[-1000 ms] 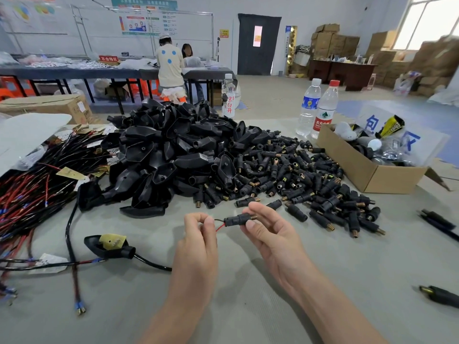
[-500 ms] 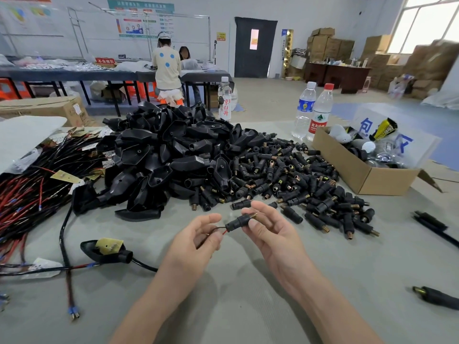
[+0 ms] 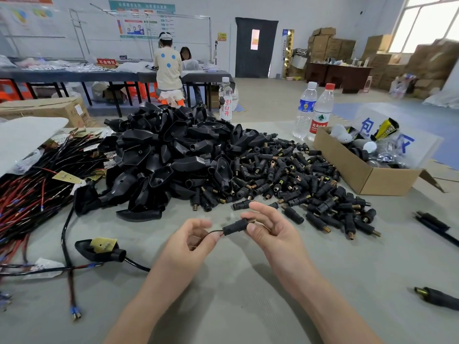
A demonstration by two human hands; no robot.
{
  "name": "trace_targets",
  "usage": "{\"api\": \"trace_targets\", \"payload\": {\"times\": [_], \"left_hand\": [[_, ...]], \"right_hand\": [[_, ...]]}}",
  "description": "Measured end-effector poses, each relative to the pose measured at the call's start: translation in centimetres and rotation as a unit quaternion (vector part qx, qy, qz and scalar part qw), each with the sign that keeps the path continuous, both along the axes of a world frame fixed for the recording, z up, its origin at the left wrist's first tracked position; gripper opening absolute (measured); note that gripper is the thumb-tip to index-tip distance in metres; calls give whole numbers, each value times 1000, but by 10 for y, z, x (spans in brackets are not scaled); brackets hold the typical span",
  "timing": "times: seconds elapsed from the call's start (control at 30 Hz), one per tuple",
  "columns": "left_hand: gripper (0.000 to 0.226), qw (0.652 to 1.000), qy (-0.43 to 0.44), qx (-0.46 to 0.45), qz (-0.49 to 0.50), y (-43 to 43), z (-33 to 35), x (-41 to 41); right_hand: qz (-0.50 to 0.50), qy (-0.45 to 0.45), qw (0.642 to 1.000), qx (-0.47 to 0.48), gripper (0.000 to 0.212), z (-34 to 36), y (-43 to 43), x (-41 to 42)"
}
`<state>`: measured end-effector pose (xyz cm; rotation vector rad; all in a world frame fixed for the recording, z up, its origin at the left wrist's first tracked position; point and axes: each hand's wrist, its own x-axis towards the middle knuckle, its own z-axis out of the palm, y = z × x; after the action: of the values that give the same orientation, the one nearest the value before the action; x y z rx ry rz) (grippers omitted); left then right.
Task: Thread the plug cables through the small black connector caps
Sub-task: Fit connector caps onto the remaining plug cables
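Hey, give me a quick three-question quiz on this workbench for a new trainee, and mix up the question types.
1. True or false: the right hand holds a small black connector cap with wires entering its end.
2. Multiple choice: the left hand is A) resting flat on the table, B) pinching the wires, C) gripping a screwdriver.
3. Short answer: what colour is the lid of the bottle nearest the cardboard box?

Key: 1 true; 2 B; 3 red.
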<state>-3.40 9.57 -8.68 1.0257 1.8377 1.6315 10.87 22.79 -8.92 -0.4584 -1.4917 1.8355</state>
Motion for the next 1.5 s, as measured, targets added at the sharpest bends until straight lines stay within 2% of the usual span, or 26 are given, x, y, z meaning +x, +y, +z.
{"api": "trace_targets", "payload": {"times": [0.07, 0.27, 0.37, 0.5, 0.63, 0.73, 0.87, 0.97, 1.1, 1.33, 1.5], "left_hand": [[4, 999, 21, -28, -20, -2, -3, -4], [14, 997, 60, -45, -24, -3, -4, -6], [16, 996, 75, -53, -16, -2, -6, -4], [7, 998, 46, -23, -28, -1, -6, -3], [24, 999, 22, 9, -45, -1, -5, -1], [28, 998, 52, 15, -31, 0, -6, 1], [20, 995, 95, 18, -18, 1, -7, 5], [13, 993, 116, 25, -15, 2, -7, 8], [6, 992, 119, 43, 3, 7, -7, 18], [16, 979, 202, 30, 20, 7, -12, 15], [11, 975, 222, 22, -12, 7, -16, 16]], "right_hand": [[-1, 4, 1000, -11, 36, 0, 1, 0], [33, -8, 999, -18, 39, 0, -1, 1], [33, 3, 999, -19, 29, 0, -2, 1], [38, 27, 998, -40, 18, 4, -4, 0], [42, 49, 992, -104, 17, 6, -3, 1], [32, 42, 992, -119, 16, 7, -2, 3], [-16, 34, 990, -137, 22, 7, 0, 2], [-55, 20, 990, -129, 15, 7, 1, -1], [-88, 20, 988, -129, 15, 5, 0, -3], [-59, 32, 990, -120, 18, 1, -4, -5], [-57, 30, 990, -124, 18, 1, -5, -3]]}}
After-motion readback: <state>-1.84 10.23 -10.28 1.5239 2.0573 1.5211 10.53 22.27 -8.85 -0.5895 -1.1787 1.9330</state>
